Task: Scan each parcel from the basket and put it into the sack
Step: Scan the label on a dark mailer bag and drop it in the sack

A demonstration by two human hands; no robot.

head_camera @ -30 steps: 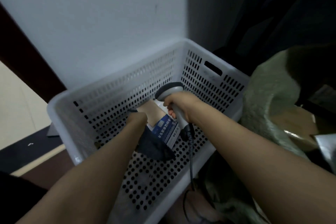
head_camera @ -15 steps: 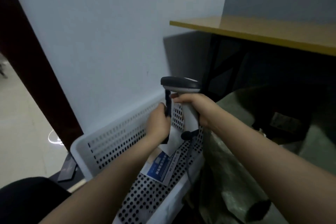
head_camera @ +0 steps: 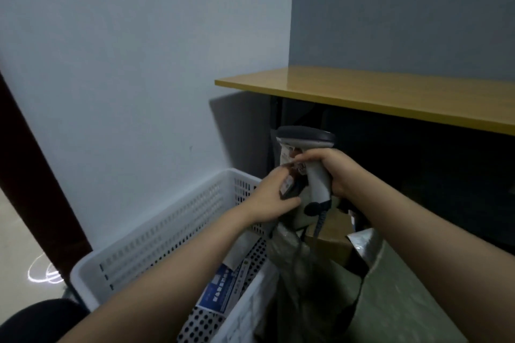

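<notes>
My left hand (head_camera: 271, 198) grips a small dark parcel (head_camera: 291, 175) with a white label and holds it up in front of the scanner. The grey handheld scanner (head_camera: 309, 153) is gripped by its handle in my right hand (head_camera: 334, 172), head pointing left, its cable hanging down. Both hands are above the gap between the white perforated basket (head_camera: 167, 237) and the grey-green sack (head_camera: 390, 287). A blue-and-white parcel (head_camera: 223, 289) lies on the basket floor. A brown cardboard box (head_camera: 331, 234) and a silver bag (head_camera: 362, 242) show in the sack's mouth.
A yellow-topped table (head_camera: 390, 92) with a dark underside stands behind the sack. A pale wall (head_camera: 139, 64) is behind the basket, with a dark door frame (head_camera: 33, 161) at the left. Something black (head_camera: 36, 320) sits at the lower left.
My left hand lifted the dark parcel out of the basket and to the right, up against the scanner. The scanner rose with my right hand. The view tilted upward.
</notes>
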